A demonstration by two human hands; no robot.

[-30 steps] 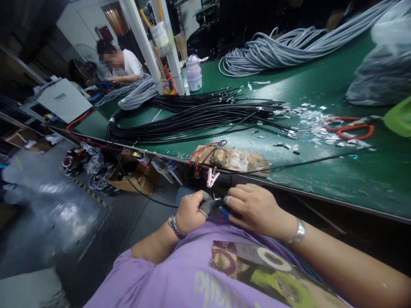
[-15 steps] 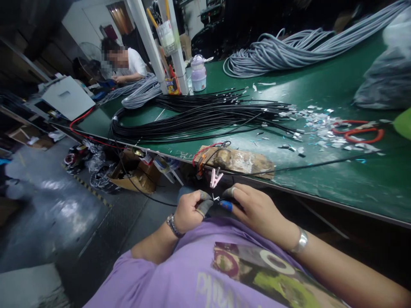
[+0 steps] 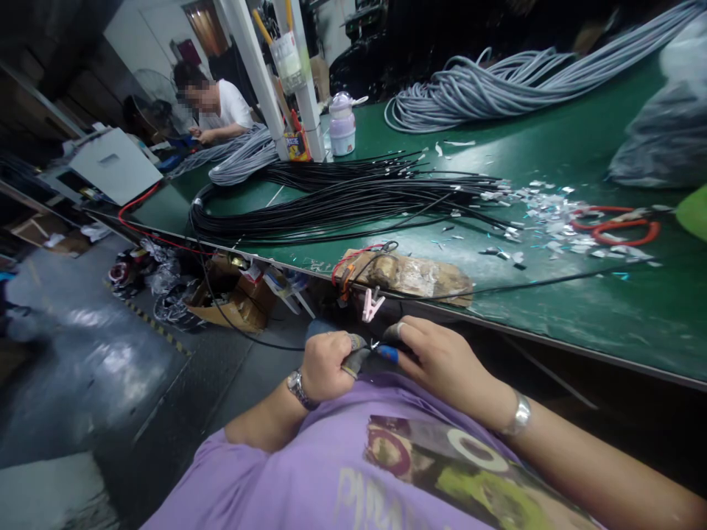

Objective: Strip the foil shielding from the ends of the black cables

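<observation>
Both my hands are held close together in front of my chest, below the table's front edge. My left hand (image 3: pixel 325 366) is closed, its taped fingertips pinching the end of a thin black cable (image 3: pixel 530 283) that runs away to the right over the green table (image 3: pixel 635 309). My right hand (image 3: pixel 442 361) is closed round a small blue-handled tool (image 3: pixel 388 355) whose tip meets the cable end. A pink clip (image 3: pixel 371 303) hangs just above my fingers.
A big bundle of black cables (image 3: pixel 342 199) lies across the table, grey cable coils (image 3: pixel 497 81) behind it. Red-handled scissors (image 3: pixel 613 228) lie among white scraps. A taped cardboard pad (image 3: pixel 412 274) sits at the edge. A person (image 3: pixel 213 107) works at the far left.
My hands stayed together; my left fingers curled tighter on the cable end, and my right hand turned so the blue handle shows. The view shifted slightly.
</observation>
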